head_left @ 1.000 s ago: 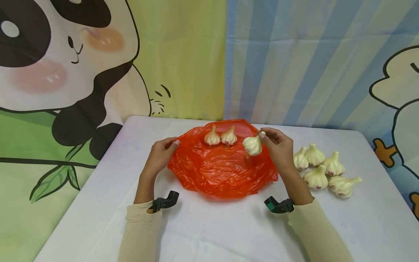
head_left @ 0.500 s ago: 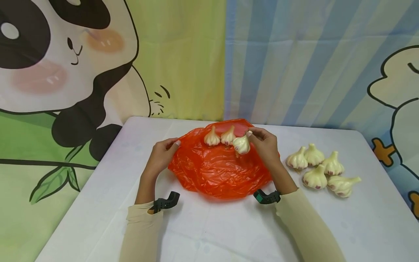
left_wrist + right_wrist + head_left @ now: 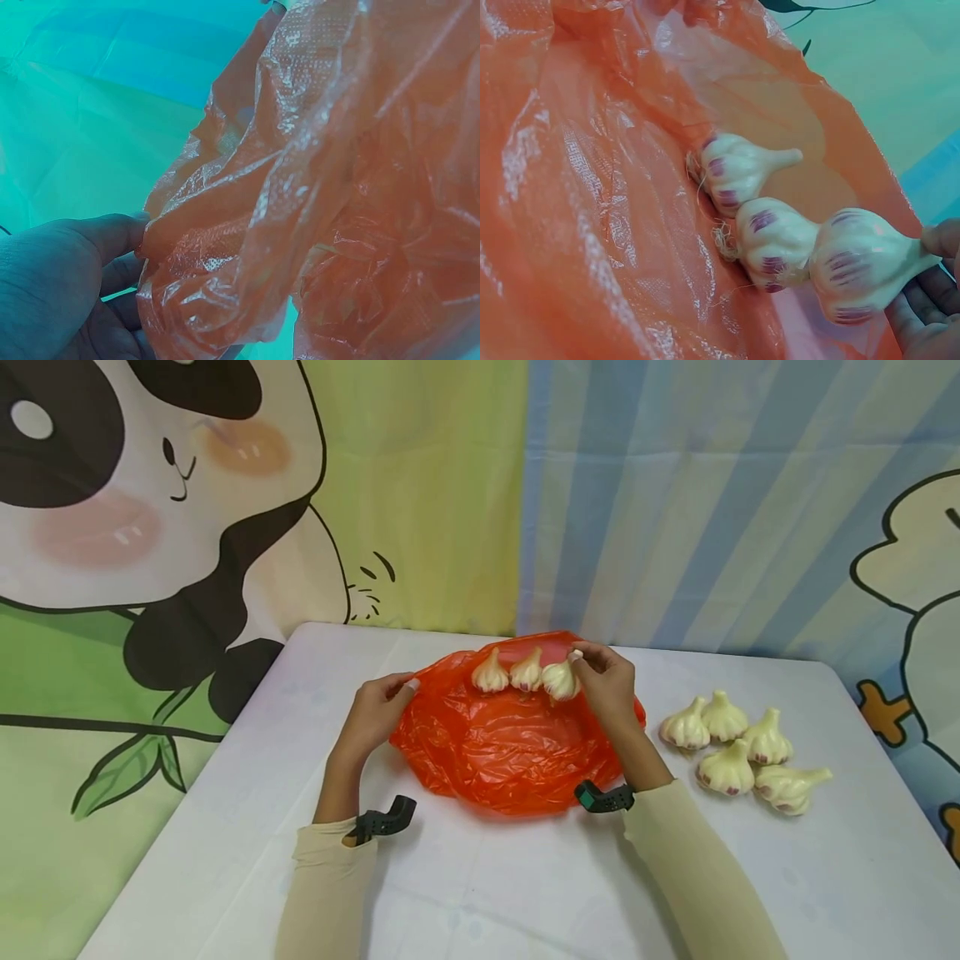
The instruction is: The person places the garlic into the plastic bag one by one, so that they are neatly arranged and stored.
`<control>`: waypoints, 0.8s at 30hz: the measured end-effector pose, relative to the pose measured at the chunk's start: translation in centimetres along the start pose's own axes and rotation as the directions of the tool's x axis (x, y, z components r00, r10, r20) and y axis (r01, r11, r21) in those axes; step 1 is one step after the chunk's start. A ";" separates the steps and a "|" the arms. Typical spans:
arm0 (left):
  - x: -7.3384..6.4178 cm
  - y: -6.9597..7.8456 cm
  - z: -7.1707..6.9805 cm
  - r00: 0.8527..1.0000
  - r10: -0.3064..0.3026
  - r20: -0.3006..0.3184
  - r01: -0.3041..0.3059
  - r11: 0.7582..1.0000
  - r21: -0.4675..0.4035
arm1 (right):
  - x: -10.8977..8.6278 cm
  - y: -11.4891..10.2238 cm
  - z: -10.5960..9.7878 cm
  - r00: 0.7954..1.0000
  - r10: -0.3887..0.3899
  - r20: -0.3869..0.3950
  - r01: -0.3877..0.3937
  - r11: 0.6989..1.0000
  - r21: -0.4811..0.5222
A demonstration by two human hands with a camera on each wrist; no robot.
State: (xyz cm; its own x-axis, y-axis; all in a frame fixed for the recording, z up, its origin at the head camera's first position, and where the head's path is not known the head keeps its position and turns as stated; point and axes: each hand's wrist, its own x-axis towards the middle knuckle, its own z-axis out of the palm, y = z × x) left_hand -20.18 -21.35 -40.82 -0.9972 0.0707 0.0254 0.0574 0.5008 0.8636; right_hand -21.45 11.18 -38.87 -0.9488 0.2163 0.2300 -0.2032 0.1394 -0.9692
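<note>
A crumpled red plastic bag (image 3: pixel 495 752) lies spread at the middle of the white table. My left hand (image 3: pixel 372 714) pinches its left edge between thumb and fingers; the left wrist view shows the thumb on the plastic (image 3: pixel 217 255). By its stem, my right hand (image 3: pixel 609 683) pinches a garlic bulb (image 3: pixel 560 680) at the bag's back right. Two more garlic bulbs stand in a row on the bag, a left one (image 3: pixel 490 672) and a middle one (image 3: pixel 527 671). In the right wrist view the pinched garlic bulb (image 3: pixel 855 266) sits right against the middle one.
Several loose garlic bulbs (image 3: pixel 726 768) stand and lie in a cluster on the table (image 3: pixel 480 893), right of the right forearm. Behind the table's far edge hangs a printed curtain (image 3: pixel 420 493). A black camera mount is strapped to each wrist.
The right hand has carried its garlic bulb leftward over the bag, then up beside the other two. The left hand keeps its place on the bag's edge.
</note>
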 end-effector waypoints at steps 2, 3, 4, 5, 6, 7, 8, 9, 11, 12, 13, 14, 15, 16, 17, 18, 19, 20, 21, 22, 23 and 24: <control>0.0 0.0 0.0 1.000 0.000 0.003 0.000 1.000 -0.002 | 0.5 0.9 0.0 1.000 0.015 -0.024 -0.015 1.000 -0.008; 0.0 0.0 0.0 1.000 0.002 0.006 -0.002 1.000 -0.004 | 0.7 1.4 0.0 0.999 0.023 -0.036 -0.023 1.000 -0.017; 0.1 0.0 0.1 1.000 0.001 0.006 -0.001 1.000 -0.006 | 1.0 1.9 0.0 0.998 0.028 -0.048 -0.029 0.999 -0.022; 0.1 0.0 0.1 1.000 0.002 0.007 -0.002 1.000 -0.006 | 1.1 2.3 0.1 0.998 0.033 -0.059 -0.035 0.999 -0.034; 0.1 0.0 0.1 1.000 0.004 0.009 -0.004 1.000 -0.008 | 1.3 2.5 0.1 0.997 0.036 -0.069 -0.039 0.998 -0.043; 0.1 0.0 0.1 1.000 0.006 0.010 -0.006 1.000 -0.009 | 1.4 2.7 0.1 0.996 0.041 -0.077 -0.045 0.998 -0.053; 0.1 0.0 0.1 1.000 0.009 0.010 -0.009 1.000 -0.010 | 1.4 2.8 0.2 0.995 0.044 -0.085 -0.050 0.997 -0.063; 0.1 0.0 0.1 1.000 0.011 0.011 -0.011 1.000 -0.013 | 1.5 2.9 0.2 0.995 0.045 -0.091 -0.052 0.996 -0.068; 0.1 0.0 0.2 1.000 0.011 0.012 -0.011 1.000 -0.012 | 1.6 3.2 0.3 0.993 0.055 -0.100 -0.062 0.996 -0.070; 0.1 0.0 0.2 1.000 0.012 0.013 -0.012 1.000 -0.010 | 1.7 3.4 0.3 0.993 0.061 -0.105 -0.069 0.995 -0.074; 0.1 0.0 0.2 1.000 0.013 0.014 -0.012 1.000 -0.010 | 1.7 3.6 0.4 0.992 0.065 -0.110 -0.075 0.994 -0.080; 0.0 0.0 0.3 1.000 0.012 0.013 -0.012 1.000 -0.010 | 1.8 3.7 0.4 0.991 0.067 -0.116 -0.077 0.994 -0.082; 0.0 0.0 0.3 1.000 0.011 0.011 -0.011 1.000 -0.009 | 1.8 3.9 0.5 0.990 0.069 -0.120 -0.079 0.993 -0.083; 0.0 0.0 0.4 1.000 0.014 0.011 -0.014 1.000 -0.007 | 1.9 4.1 0.6 0.990 0.070 -0.124 -0.081 0.993 -0.089; 0.1 0.0 0.4 1.000 0.018 0.011 -0.018 1.000 -0.005 | 2.0 4.3 0.7 0.990 0.067 -0.124 -0.078 0.993 -0.092; 0.1 0.0 0.4 1.000 0.018 0.007 -0.018 1.000 -0.006 | 2.1 4.4 0.7 0.990 0.064 -0.126 -0.077 0.992 -0.103; 0.1 0.1 0.5 1.000 0.019 0.002 -0.019 1.000 -0.007 | 2.1 4.5 0.8 0.990 0.062 -0.127 -0.077 0.990 -0.115; 0.1 0.1 0.5 1.000 0.021 -0.001 -0.021 1.000 -0.008 | 2.1 4.5 0.9 0.990 0.057 -0.130 -0.073 0.990 -0.119; 0.1 0.1 0.5 1.000 0.024 -0.004 -0.024 1.000 -0.010 | 2.2 4.5 1.0 0.990 0.052 -0.133 -0.069 0.990 -0.124; 0.1 0.1 0.5 1.000 0.026 -0.007 -0.026 1.000 -0.014 | 2.2 4.5 1.1 0.990 0.046 -0.136 -0.064 0.990 -0.126; 0.1 0.1 0.5 1.000 0.027 -0.012 -0.027 0.999 -0.017 | 2.3 4.5 1.1 0.989 0.040 -0.139 -0.057 0.991 -0.125; 0.1 0.1 0.5 0.999 0.029 -0.017 -0.030 0.999 -0.021 | 2.3 4.4 1.2 0.989 0.034 -0.145 -0.053 0.990 -0.129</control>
State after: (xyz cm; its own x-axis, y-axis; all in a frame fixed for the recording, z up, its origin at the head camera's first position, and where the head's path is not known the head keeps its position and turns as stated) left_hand -20.28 -20.82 -40.99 -0.9957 0.0710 0.0591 0.0860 0.4805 0.8728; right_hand -24.81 11.13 -42.75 -0.9100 0.3590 0.2075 -0.1200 0.2511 -0.9605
